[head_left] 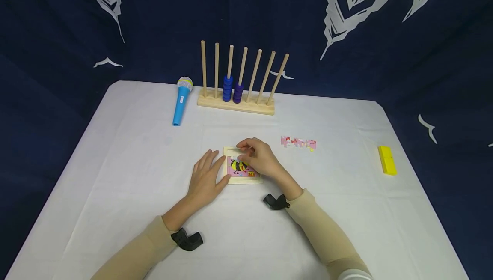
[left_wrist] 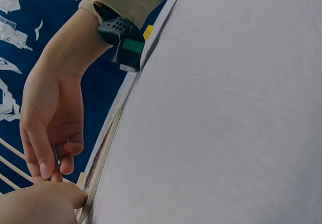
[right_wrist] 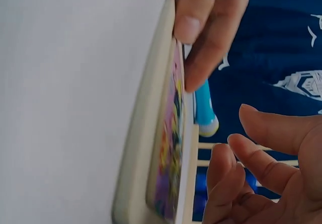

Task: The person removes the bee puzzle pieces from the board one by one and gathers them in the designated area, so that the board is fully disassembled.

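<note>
A small wooden puzzle board (head_left: 242,181) with a bee picture (head_left: 239,166) on pink lies on the white table. At its left edge rests my left hand (head_left: 206,177), fingers spread and fairly straight, thumb by the near corner. Over the upper right of the board hovers my right hand (head_left: 259,156), its fingers bent loosely. In the right wrist view, the thumb (right_wrist: 276,128) stands apart from the fingers, with no thing visible between them. Pink puzzle pieces (head_left: 298,142) lie in a short row to the right of the board.
Behind the board stands a wooden peg rack (head_left: 239,106) with blue rings (head_left: 227,89) and purple rings (head_left: 238,93). A blue toy microphone (head_left: 180,105) lies left of it. Near the right table edge is a yellow block (head_left: 387,160).
</note>
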The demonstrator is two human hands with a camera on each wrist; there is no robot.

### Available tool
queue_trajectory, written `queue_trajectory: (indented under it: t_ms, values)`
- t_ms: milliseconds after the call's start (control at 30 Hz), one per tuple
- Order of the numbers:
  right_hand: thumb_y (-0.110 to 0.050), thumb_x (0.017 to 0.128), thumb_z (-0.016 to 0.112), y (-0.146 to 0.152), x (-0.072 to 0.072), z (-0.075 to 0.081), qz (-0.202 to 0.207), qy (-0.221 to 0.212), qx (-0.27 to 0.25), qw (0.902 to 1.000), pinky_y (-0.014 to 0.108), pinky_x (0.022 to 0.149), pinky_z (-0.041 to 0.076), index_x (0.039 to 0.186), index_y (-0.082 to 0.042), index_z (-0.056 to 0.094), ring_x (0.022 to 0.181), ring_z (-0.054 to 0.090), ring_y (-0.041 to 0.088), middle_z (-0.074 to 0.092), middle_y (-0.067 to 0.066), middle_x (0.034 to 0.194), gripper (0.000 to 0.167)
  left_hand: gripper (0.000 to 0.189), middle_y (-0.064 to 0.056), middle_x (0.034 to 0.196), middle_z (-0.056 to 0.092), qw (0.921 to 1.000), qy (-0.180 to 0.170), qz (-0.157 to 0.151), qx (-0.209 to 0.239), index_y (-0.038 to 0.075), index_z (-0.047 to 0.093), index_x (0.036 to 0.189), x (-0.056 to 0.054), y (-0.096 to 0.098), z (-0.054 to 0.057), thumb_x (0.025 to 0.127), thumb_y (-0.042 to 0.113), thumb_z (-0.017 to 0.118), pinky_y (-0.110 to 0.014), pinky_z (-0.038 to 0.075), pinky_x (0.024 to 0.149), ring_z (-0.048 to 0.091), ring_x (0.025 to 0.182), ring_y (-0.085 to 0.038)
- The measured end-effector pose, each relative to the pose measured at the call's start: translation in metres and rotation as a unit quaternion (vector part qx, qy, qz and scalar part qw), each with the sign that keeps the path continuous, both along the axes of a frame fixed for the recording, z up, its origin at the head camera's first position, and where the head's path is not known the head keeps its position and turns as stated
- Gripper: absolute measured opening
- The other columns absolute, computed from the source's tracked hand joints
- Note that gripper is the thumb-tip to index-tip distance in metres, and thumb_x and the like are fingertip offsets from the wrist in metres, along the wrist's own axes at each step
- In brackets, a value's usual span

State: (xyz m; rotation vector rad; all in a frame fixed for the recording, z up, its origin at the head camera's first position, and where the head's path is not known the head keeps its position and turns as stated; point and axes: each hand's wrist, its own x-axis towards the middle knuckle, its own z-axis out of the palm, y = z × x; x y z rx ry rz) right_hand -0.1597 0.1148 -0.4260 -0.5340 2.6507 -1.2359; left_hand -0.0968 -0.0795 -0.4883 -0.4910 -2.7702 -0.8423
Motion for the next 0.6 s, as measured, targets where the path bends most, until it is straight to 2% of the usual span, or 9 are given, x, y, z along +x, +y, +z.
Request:
queue_trajectory:
  t_ms: [600]
  values:
    - [-0.007,0.081,0.078,-0.017,0.003,-0.013,0.001,-0.003,0.010,0.9999,0.025,0.070,0.046,0.111,-0.005,0.068,0.076,0.058,0.013,0.065,0.010,0.101,0.032,0.052,-0.024,0.144,0.045,0.9999,0.016,-0.005,-0.002,0.001,0.057,0.132,0.000,-0.001,-0.002,0.089,0.028,0.068,-0.059,0.032,0.108,0.034,0.140,-0.041]
